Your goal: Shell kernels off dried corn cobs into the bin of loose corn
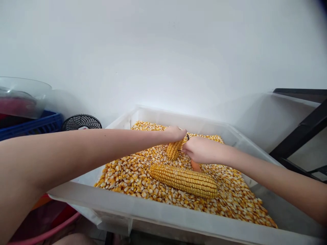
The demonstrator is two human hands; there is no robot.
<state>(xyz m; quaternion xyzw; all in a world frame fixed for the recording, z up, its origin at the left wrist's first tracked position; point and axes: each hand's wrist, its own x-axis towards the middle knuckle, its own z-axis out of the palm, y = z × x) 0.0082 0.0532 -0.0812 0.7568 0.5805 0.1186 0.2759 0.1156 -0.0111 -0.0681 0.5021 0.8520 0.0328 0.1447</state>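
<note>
Left hand (pixel 175 133) grips the top of a corn cob (pixel 174 150) over a white tub (pixel 163 219) of loose kernels (pixel 127 177), right hand (pixel 200 149) closed on an orange-handled tool (pixel 195 165); the held cob remains mostly unshelled, a full cob (pixel 183 180) untouched.

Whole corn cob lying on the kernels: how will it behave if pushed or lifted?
The whole corn cob looks rigid, so it should lift as one piece without flexing. Its rounded, tapered shape suggests it may roll or pivot when nudged. It lies on loose kernels, which would probably shift under a push and scatter inside the white bin.
</note>
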